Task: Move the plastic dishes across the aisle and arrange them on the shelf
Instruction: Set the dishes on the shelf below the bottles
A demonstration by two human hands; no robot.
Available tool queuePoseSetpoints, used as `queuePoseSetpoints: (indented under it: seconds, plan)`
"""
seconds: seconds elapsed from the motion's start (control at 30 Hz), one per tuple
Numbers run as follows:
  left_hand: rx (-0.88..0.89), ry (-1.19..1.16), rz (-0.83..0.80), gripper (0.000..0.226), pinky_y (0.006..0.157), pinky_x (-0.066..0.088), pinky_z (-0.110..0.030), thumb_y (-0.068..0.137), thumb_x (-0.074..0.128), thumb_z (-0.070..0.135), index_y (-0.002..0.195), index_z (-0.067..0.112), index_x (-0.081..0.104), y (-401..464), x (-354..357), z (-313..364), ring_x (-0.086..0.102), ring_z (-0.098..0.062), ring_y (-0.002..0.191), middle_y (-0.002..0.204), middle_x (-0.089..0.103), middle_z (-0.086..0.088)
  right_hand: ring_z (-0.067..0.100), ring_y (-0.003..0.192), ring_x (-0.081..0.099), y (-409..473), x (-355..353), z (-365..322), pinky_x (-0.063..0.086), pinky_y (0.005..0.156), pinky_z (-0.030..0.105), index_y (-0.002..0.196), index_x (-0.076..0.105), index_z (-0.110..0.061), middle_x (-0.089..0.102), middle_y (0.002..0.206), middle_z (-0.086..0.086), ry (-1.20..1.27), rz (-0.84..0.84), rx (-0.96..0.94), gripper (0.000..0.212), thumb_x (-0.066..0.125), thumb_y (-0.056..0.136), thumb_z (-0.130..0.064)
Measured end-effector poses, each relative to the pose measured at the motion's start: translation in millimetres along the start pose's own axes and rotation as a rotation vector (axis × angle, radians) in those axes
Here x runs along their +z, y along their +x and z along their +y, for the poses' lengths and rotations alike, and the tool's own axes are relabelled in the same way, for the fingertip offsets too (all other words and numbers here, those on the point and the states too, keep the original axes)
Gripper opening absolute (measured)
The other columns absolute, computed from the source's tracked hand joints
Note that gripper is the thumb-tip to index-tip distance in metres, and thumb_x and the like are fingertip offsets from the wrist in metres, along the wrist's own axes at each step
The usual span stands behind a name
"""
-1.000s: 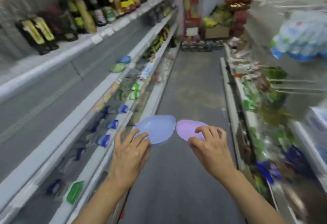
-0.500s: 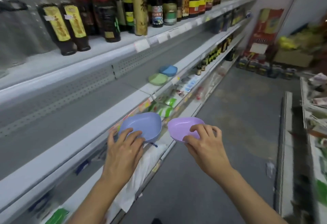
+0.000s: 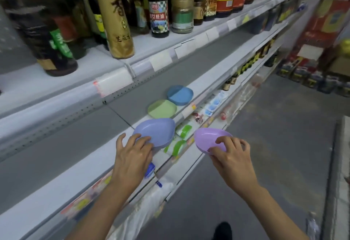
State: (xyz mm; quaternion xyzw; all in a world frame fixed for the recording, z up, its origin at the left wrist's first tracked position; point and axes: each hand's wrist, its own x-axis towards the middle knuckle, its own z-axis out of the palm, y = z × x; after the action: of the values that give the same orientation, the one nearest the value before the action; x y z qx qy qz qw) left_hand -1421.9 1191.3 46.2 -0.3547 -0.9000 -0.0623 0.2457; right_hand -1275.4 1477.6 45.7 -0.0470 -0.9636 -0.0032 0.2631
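Observation:
My left hand (image 3: 132,150) grips the near rim of a periwinkle-blue plastic dish (image 3: 156,131), which hangs over the front edge of the grey middle shelf (image 3: 56,145). My right hand (image 3: 230,154) pinches the near rim of a lilac plastic dish (image 3: 207,138), held in the air over the aisle, to the right of the shelf edge. On the same shelf, further along, lie a green dish (image 3: 162,109) and, just beyond and touching it, a blue dish (image 3: 180,93).
Dark sauce bottles and jars (image 3: 159,6) crowd the upper shelf above. Lower shelves hold packets (image 3: 181,133) and small bottles (image 3: 230,80). The grey aisle floor (image 3: 274,145) runs to the right, with stacked boxes (image 3: 318,50) at its far end. A dark shoe (image 3: 223,230) shows below.
The view has swung left and closer to the shelf. Both hands carried their dishes forward; the periwinkle dish now reaches the shelf edge just before the green dish.

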Motion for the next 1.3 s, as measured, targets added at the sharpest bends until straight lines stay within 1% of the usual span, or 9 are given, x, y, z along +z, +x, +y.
queuePoseSetpoints:
  seconds: [0.17, 0.3, 0.43, 0.53, 0.63, 0.77, 1.0, 1.2, 1.3]
  plan:
    - [-0.225, 0.121, -0.084, 0.029, 0.102, 0.037, -0.058, 0.089, 0.044, 0.024, 0.084, 0.021, 0.072, 41, 41, 12, 0.065, -0.029, 0.105, 0.105, 0.073, 0.001, 0.031, 0.102, 0.056, 72, 50, 79, 0.039, 0.089, 0.047, 0.096, 0.073, -0.028, 0.061, 0.113, 0.006, 0.098, -0.038, -0.102, 0.024, 0.084, 0.076, -0.02]
    - [-0.464, 0.258, -0.209, 0.011, 0.101, 0.035, -0.057, 0.078, 0.068, 0.009, 0.077, 0.019, 0.069, 55, 56, 14, 0.066, -0.031, 0.091, 0.09, 0.071, 0.0, 0.031, 0.101, 0.056, 124, 77, 117, 0.04, 0.088, 0.048, 0.098, 0.073, -0.03, 0.061, 0.112, 0.006, 0.157, -0.057, -0.248, 0.03, 0.085, 0.074, -0.018]
    - [-0.609, 0.373, -0.393, 0.028, 0.098, 0.035, -0.061, 0.057, 0.074, -0.005, 0.077, 0.014, 0.067, 56, 71, 8, 0.062, -0.036, 0.084, 0.079, 0.066, -0.006, 0.031, 0.102, 0.054, 165, 95, 123, 0.041, 0.088, 0.048, 0.097, 0.074, -0.028, 0.061, 0.112, 0.007, 0.231, -0.039, -0.349, 0.026, 0.084, 0.075, -0.019]
    - [-0.659, 0.392, -0.504, 0.035, 0.096, 0.035, -0.059, 0.052, 0.076, -0.007, 0.079, 0.015, 0.069, 58, 90, 4, 0.062, -0.035, 0.082, 0.078, 0.064, -0.006, 0.032, 0.103, 0.053, 184, 109, 117, 0.039, 0.089, 0.048, 0.097, 0.074, -0.028, 0.062, 0.112, 0.008, 0.235, -0.075, -0.43, 0.028, 0.085, 0.073, -0.02]
    - [-0.664, 0.357, -0.572, 0.037, 0.097, 0.034, -0.057, 0.054, 0.076, -0.005, 0.082, 0.019, 0.071, 57, 107, -1, 0.062, -0.033, 0.087, 0.086, 0.066, -0.002, 0.033, 0.102, 0.056, 198, 123, 107, 0.038, 0.09, 0.048, 0.097, 0.074, -0.029, 0.061, 0.113, 0.008, 0.242, -0.104, -0.469, 0.026, 0.084, 0.075, -0.021]
    - [-0.629, 0.256, -0.585, 0.055, 0.097, 0.037, -0.058, 0.043, 0.081, -0.003, 0.093, 0.02, 0.075, 55, 121, -6, 0.064, -0.034, 0.093, 0.101, 0.07, -0.006, 0.031, 0.104, 0.054, 217, 136, 91, 0.037, 0.089, 0.045, 0.101, 0.072, -0.029, 0.06, 0.115, 0.007, 0.291, -0.072, -0.521, 0.016, 0.07, 0.085, -0.025]
    - [-0.541, 0.087, -0.57, 0.072, 0.095, 0.044, -0.057, 0.037, 0.08, -0.005, 0.103, 0.022, 0.076, 53, 132, -7, 0.066, -0.032, 0.097, 0.106, 0.071, -0.002, 0.036, 0.102, 0.058, 240, 158, 83, 0.037, 0.09, 0.048, 0.102, 0.075, -0.027, 0.061, 0.117, 0.009, 0.287, -0.029, -0.437, 0.016, 0.067, 0.088, -0.027]
    - [-0.532, 0.1, -0.539, 0.07, 0.097, 0.045, -0.059, 0.034, 0.081, -0.008, 0.097, 0.021, 0.077, 65, 136, -11, 0.068, -0.033, 0.102, 0.107, 0.074, -0.003, 0.038, 0.104, 0.056, 269, 179, 123, 0.036, 0.09, 0.047, 0.101, 0.077, -0.026, 0.06, 0.117, 0.011, 0.24, -0.007, -0.291, 0.019, 0.068, 0.085, -0.028]
    - [-0.543, 0.143, -0.487, 0.052, 0.1, 0.04, -0.059, 0.053, 0.082, 0.003, 0.101, 0.021, 0.076, 66, 138, -5, 0.067, -0.034, 0.104, 0.109, 0.073, -0.002, 0.037, 0.106, 0.053, 288, 197, 151, 0.035, 0.091, 0.047, 0.098, 0.078, -0.027, 0.06, 0.117, 0.009, 0.217, -0.005, -0.227, 0.017, 0.068, 0.085, -0.03]
